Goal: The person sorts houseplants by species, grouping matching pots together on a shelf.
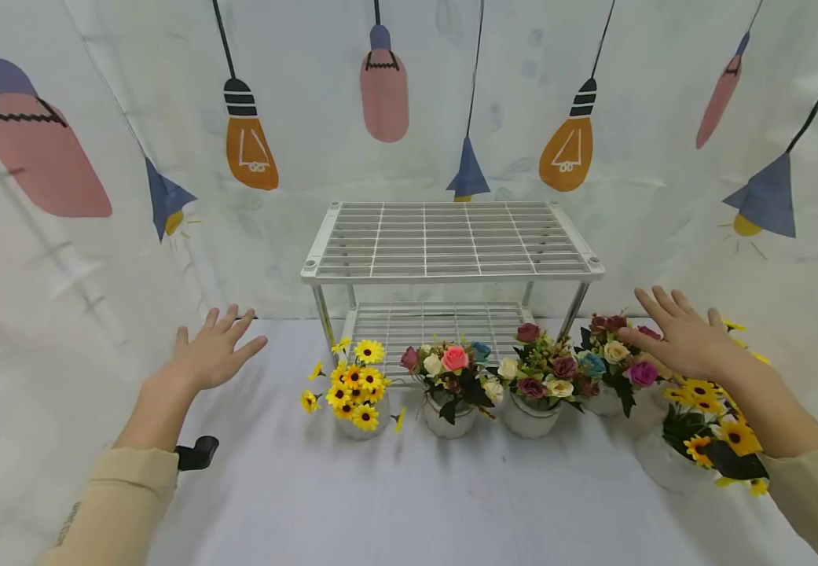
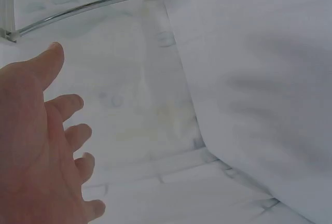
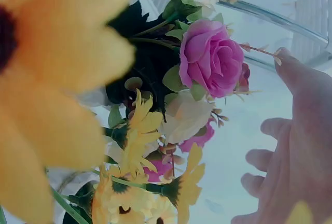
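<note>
My left hand point(image 1: 210, 355) is held over the left side of the table with fingers spread and nothing in it. In the left wrist view its palm point(image 2: 31, 146) faces the white table and backdrop. My right hand point(image 1: 695, 342), also spread and holding nothing, is over the potted flowers at the right. Nearest to it are a pot of mixed roses point(image 1: 617, 358) with a purple rose point(image 3: 212, 58), and a tilted-looking pot of yellow sunflowers point(image 1: 734, 436) under the forearm. Its thumb point(image 3: 295, 71) overlaps a thin sprig in the right wrist view.
A white two-tier wire rack point(image 1: 451, 244) stands at the back. Before it are a pot of small yellow sunflowers point(image 1: 359, 389), a pot with a coral rose point(image 1: 454, 359) and another rose pot point(image 1: 532, 417). A lamp-printed cloth point(image 1: 423, 165) hangs behind the white table point(image 1: 416, 503).
</note>
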A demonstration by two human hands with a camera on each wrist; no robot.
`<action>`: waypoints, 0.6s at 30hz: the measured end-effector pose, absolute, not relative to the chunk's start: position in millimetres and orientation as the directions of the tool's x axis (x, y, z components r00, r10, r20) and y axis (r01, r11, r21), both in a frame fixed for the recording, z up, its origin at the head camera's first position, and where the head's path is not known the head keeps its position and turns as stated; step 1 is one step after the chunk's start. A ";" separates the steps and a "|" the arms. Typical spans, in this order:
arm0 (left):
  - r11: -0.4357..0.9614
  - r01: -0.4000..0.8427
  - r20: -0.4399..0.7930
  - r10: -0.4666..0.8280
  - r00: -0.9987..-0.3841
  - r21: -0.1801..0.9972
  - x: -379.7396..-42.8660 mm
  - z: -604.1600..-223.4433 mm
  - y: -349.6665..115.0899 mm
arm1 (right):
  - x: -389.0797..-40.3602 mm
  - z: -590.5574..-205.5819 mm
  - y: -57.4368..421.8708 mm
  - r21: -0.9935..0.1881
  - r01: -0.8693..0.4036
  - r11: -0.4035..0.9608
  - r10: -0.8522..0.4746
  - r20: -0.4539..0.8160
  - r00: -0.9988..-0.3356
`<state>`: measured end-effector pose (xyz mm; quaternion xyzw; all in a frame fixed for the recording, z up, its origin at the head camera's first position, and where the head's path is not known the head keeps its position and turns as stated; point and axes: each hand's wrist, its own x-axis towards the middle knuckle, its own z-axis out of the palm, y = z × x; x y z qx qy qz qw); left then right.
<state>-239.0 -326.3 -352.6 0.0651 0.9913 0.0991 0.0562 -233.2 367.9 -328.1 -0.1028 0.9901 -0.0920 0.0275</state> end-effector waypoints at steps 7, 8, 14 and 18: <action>0.968 0.142 -0.077 0.160 -0.984 0.207 -241.3 -346.0 -322.6 | -227.5 -324.5 367.6 -0.224 -0.218 0.950 -0.229 -0.025 -0.973; 0.966 0.147 -0.073 0.166 -0.983 0.214 -241.9 -344.8 -320.9 | -226.1 -323.2 368.0 -0.227 -0.222 0.948 -0.230 -0.012 -0.973; 0.915 0.194 0.004 0.206 -0.979 0.355 -242.5 -333.8 -306.0 | -213.7 -317.6 367.2 -0.252 -0.262 0.932 -0.232 0.141 -0.962; 0.853 0.208 0.066 0.201 -0.977 0.480 -239.2 -325.7 -293.0 | -197.5 -317.6 363.4 -0.306 -0.276 0.911 -0.189 0.286 -0.939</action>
